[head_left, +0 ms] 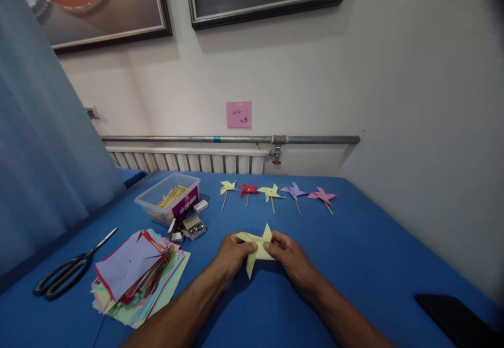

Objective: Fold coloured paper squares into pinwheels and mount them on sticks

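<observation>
A pale yellow paper pinwheel (260,250) without a stick is held between both hands above the blue table. My left hand (233,253) pinches its left side, the thumb lying on top near the centre. On the other side my right hand (289,256) grips it, thumb pressed on the paper and fingers curled behind. The fingers beneath the paper are partly hidden. Beyond the hands lie several finished pinwheels on sticks, among them a red pinwheel (248,190), a purple pinwheel (294,191) and a pink pinwheel (322,196).
Left of my hands lies a stack of coloured paper (129,269), with black-handled scissors (74,268) beside it. A clear plastic box (153,196) holds wooden sticks. Small boxes of metal pins (194,227) stand near it. A dark flat object (457,319) lies at the right edge.
</observation>
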Motion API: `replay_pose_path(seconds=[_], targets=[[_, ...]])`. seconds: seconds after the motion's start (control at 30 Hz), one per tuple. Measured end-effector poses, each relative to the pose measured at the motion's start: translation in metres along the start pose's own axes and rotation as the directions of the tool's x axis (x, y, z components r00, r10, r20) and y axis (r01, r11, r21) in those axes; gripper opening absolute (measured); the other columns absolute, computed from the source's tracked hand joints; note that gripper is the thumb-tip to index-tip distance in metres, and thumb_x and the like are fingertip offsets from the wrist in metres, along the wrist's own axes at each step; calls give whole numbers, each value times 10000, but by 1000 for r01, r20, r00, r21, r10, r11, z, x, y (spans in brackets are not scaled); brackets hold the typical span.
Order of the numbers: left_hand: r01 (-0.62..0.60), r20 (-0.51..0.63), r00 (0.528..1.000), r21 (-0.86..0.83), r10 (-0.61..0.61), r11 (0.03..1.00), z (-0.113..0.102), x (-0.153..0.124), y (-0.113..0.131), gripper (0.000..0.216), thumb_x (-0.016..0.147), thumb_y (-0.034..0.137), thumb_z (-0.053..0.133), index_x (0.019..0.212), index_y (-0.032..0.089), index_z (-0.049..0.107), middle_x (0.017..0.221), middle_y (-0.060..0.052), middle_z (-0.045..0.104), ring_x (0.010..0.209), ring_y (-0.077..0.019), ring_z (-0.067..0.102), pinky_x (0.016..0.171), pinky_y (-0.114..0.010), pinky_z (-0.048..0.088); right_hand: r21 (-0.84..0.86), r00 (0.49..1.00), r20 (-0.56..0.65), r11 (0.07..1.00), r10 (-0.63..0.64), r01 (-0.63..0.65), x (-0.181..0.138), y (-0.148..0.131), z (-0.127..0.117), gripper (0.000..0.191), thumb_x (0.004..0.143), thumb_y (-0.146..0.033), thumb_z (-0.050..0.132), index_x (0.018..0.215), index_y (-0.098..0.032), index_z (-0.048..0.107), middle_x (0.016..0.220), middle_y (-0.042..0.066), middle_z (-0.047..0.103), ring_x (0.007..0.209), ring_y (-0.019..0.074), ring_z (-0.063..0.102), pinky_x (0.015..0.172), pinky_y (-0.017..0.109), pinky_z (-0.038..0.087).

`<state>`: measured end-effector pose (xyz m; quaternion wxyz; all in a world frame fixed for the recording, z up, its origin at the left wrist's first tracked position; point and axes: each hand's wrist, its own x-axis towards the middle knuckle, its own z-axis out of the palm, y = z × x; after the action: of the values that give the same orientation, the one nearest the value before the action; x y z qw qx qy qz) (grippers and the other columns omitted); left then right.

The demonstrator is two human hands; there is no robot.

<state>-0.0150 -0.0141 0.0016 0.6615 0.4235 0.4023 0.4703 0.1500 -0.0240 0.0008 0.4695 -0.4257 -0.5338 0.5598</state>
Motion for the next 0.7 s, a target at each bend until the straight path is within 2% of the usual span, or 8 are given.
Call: replay_pose_path(seconds=[0.13,0.2,0.47,0.57,0.7], targets=[[-10,20,1000,-6,10,1000,0,-1,0,257,556,263,811,727,98,716,669,-67,711,591,-148,580,606,-256,416,32,988,152,999,-4,-1,-2,-9,-4,351,781,-477,742,965,-179,733,832,25,731,788,210,647,733,306,496],[-12,21,1000,5,12,1000,0,-1,0,248,555,262,816,712,101,710,647,-56,698,572,-139,565,592,-252,406,27,982,188,1000,-4,-1,-2,-9,-4,379,783,-496,729,983,-174,743,833,26,735,804,220,650,776,329,500],[-10,6,1000,18,10,1000,1,1,1,265,482,236,846,654,108,690,603,-31,673,529,-121,546,559,-244,406,44,993,98,997,61,-66,2,3,-2,410,755,-513,749,929,-142,765,754,23,717,673,171,591,646,269,441],[1,-20,1000,21,0,1000,2,2,0,268,463,232,841,635,110,677,588,-25,665,517,-117,541,547,-242,404,40,995,83,998,52,-56,3,6,-1,424,750,-516,755,944,-140,770,745,23,717,678,178,596,664,283,453],[0,-40,999,34,1,999,5,0,2,270,468,231,845,647,111,683,600,-26,675,531,-120,554,558,-242,412,62,994,100,997,49,-55,2,4,1,427,705,-482,800,970,-148,768,831,45,749,759,208,636,735,309,480]])
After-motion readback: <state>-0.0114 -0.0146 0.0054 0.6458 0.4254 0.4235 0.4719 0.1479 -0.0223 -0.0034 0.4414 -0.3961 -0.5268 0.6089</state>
